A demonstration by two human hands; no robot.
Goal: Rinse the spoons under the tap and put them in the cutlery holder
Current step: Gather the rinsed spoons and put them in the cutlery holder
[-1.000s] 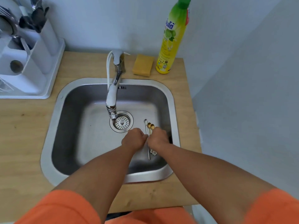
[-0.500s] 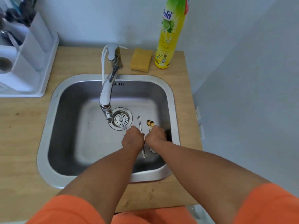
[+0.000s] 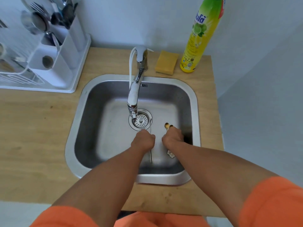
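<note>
Wooden countertop with a stainless sink set into it, pale wall behind. Compared with half a second back: my two hands have drawn apart, a strip of bare basin now showing between them. My left hand is curled round the thin handle of a silver spoon, whose bowl has moved left to the edge of the round perforated drain strainer, just near of the tap spout. My right hand pinches two gold spoons, bowls pointing far, flower-shaped handle ends poking out near my wrist; exact finger placement hidden under the knuckles. No water visible from the spout.

Sink: rounded-corner square, brushed metal, dark staining on the right wall. Tap chrome, glossy. White plastic cutlery holder, far left on the drying rack, already carrying dark and steel utensils. Yellow sponge and lime dish-soap bottle stand far right, close together. Open basin floor lies left of my left hand.
</note>
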